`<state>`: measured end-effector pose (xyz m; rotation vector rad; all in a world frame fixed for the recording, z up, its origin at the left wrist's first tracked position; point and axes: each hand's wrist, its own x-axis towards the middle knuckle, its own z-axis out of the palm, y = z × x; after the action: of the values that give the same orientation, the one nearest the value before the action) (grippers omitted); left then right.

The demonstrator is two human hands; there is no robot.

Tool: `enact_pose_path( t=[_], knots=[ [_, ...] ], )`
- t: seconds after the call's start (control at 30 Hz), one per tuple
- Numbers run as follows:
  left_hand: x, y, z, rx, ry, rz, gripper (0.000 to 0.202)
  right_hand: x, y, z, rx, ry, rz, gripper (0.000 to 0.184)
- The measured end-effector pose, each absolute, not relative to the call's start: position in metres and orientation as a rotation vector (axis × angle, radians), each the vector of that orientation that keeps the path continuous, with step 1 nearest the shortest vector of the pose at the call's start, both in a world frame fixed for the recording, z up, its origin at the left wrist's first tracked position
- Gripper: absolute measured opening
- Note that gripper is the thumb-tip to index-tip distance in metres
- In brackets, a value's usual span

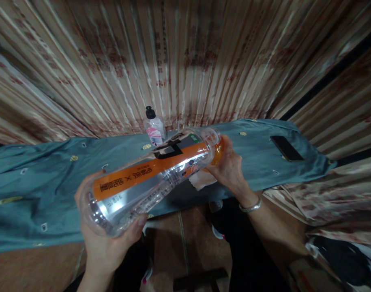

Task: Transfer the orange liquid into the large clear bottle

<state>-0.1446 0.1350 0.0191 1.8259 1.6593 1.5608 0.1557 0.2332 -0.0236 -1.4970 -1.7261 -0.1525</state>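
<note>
A large clear plastic bottle (pixel 151 170) with an orange and silver label is held tilted above the cloth-covered table. Its base end is at the lower left, its neck at the upper right. My left hand (pixel 103 243) wraps around the base end from below. At the neck, my right hand (pixel 229 168) has its fingers closed on an orange cap (pixel 217 152), right against the bottle's mouth. Whether the cap is on or off the mouth I cannot tell. A white tissue (pixel 202 179) lies beneath the bottle, close to my right hand.
Blue-green patterned cloth (pixel 45 178) covers the table. A pump-less clear bottle with a black cap (pixel 155 127) stands at the back. A dark phone (pixel 286 147) lies at the right. Pleated curtains (pixel 185 61) hang behind the table, and a dark bag (pixel 340 255) sits at the lower right.
</note>
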Motion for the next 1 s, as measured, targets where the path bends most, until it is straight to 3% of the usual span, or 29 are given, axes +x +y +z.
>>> enact_pose_path(
  t=[0.27, 0.5, 0.63, 1.0],
  knots=[
    [-0.151, 0.135, 0.017, 1.824, 1.674, 1.529, 0.087, 0.156, 0.234, -0.028, -1.480, -1.730, -0.186, 0.084],
    [-0.142, 0.140, 0.015, 1.751, 1.691, 1.711, 0.089, 0.153, 0.234, -0.026, -1.470, -1.700, -0.174, 0.079],
    [-0.139, 0.137, 0.019, 1.702, 1.714, 1.619, 0.083, 0.151, 0.233, -0.023, -1.464, -1.696, -0.167, 0.078],
    [-0.151, 0.138, 0.015, 1.795, 1.683, 1.593, 0.091, 0.148, 0.232, -0.020, -1.448, -1.682, -0.139, 0.072]
  ],
)
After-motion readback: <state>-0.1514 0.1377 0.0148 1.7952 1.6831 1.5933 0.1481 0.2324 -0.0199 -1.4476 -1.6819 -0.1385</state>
